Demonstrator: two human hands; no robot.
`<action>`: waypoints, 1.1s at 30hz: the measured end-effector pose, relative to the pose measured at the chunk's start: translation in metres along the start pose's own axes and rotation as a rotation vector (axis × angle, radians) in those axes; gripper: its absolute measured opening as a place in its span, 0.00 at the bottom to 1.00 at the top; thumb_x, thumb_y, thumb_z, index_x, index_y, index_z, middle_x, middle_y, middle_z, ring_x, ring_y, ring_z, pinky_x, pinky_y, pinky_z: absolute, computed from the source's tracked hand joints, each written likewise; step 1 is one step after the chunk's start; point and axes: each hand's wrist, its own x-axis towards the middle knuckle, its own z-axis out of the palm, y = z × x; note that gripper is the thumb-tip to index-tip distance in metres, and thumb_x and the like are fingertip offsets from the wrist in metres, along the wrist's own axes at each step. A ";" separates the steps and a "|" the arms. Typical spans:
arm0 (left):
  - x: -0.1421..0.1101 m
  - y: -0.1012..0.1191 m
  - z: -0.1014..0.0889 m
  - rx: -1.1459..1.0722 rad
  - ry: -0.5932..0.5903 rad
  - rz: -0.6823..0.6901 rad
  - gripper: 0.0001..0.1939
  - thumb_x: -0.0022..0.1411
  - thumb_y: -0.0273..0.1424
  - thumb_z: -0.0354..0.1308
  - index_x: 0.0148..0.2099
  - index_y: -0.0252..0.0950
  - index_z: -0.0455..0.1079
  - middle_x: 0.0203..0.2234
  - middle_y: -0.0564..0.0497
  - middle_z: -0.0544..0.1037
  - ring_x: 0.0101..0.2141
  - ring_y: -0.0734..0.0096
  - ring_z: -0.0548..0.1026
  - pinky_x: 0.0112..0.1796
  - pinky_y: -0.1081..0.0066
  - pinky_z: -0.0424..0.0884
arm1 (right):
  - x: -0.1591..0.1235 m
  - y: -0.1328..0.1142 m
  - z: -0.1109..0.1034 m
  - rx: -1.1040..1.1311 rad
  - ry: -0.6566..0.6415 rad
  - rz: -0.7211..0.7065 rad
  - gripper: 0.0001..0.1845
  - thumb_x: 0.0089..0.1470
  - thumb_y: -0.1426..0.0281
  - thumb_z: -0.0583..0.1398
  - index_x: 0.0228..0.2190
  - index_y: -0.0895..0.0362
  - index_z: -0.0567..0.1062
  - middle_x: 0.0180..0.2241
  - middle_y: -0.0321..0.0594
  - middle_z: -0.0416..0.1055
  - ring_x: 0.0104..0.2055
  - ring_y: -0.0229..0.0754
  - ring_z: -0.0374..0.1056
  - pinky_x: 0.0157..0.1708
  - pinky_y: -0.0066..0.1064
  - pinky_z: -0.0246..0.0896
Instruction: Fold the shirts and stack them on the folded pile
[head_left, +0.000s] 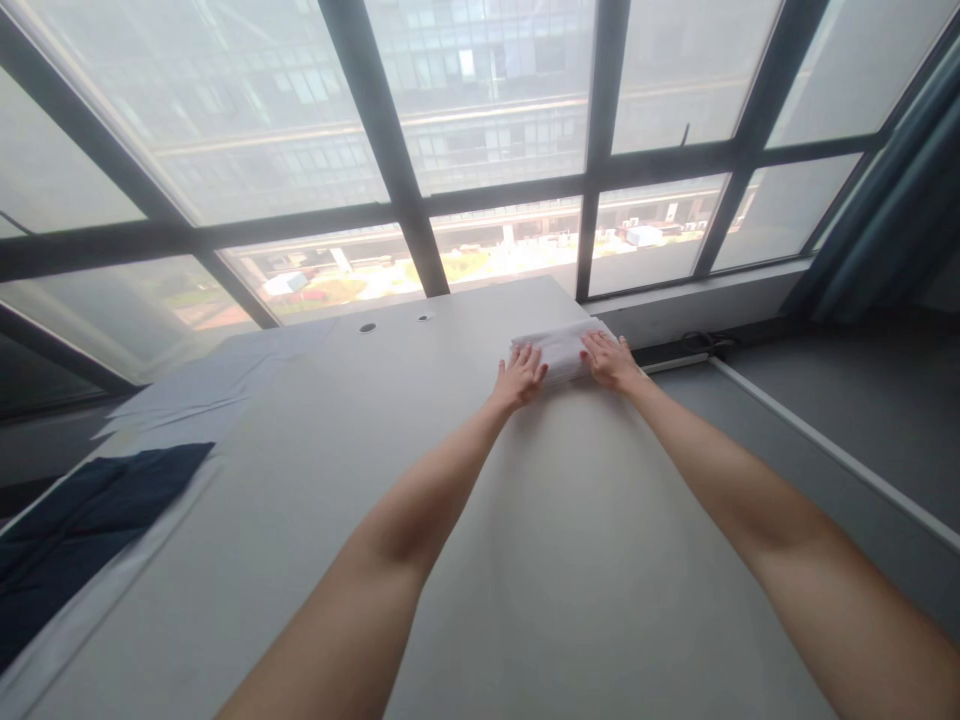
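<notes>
Both arms reach across a white table (420, 430) to a folded white cloth (559, 350) near its far right corner. My left hand (523, 377) rests on the cloth's left end with the fingers spread. On the right end lies my right hand (609, 360), its fingers stretched over the top of the cloth. The palms press down from above, and neither hand is wrapped round it. The cloth looks layered; its underside is hidden.
Dark folded fabric (97, 520) and flat white sheets (217, 375) lie along the table's left side. Two round holes (367, 328) mark the tabletop at the back. Large framed windows (495, 100) rise behind. A blue curtain (870, 220) hangs right, above a dark cable (705, 340).
</notes>
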 end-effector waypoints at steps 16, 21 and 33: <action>-0.174 -0.097 -0.087 -0.098 0.403 -0.191 0.26 0.71 0.36 0.44 0.67 0.36 0.63 0.66 0.43 0.65 0.68 0.58 0.55 0.66 0.53 0.49 | -0.093 -0.010 -0.025 0.381 0.682 0.215 0.35 0.68 0.53 0.39 0.57 0.63 0.70 0.59 0.60 0.65 0.64 0.53 0.58 0.64 0.49 0.50; -0.273 -0.104 -0.117 0.099 0.288 -0.281 0.27 0.71 0.39 0.42 0.67 0.34 0.63 0.64 0.40 0.66 0.67 0.54 0.57 0.65 0.47 0.51 | -0.124 -0.090 -0.001 0.472 0.526 0.144 0.33 0.68 0.54 0.42 0.54 0.63 0.72 0.59 0.59 0.64 0.65 0.52 0.56 0.64 0.49 0.51; -0.330 -0.018 -0.075 0.327 0.005 -0.213 0.29 0.71 0.41 0.47 0.71 0.40 0.56 0.70 0.43 0.56 0.69 0.52 0.50 0.65 0.42 0.45 | -0.216 -0.258 0.021 0.211 -0.175 0.109 0.30 0.68 0.56 0.46 0.64 0.56 0.63 0.71 0.52 0.45 0.73 0.52 0.36 0.68 0.52 0.31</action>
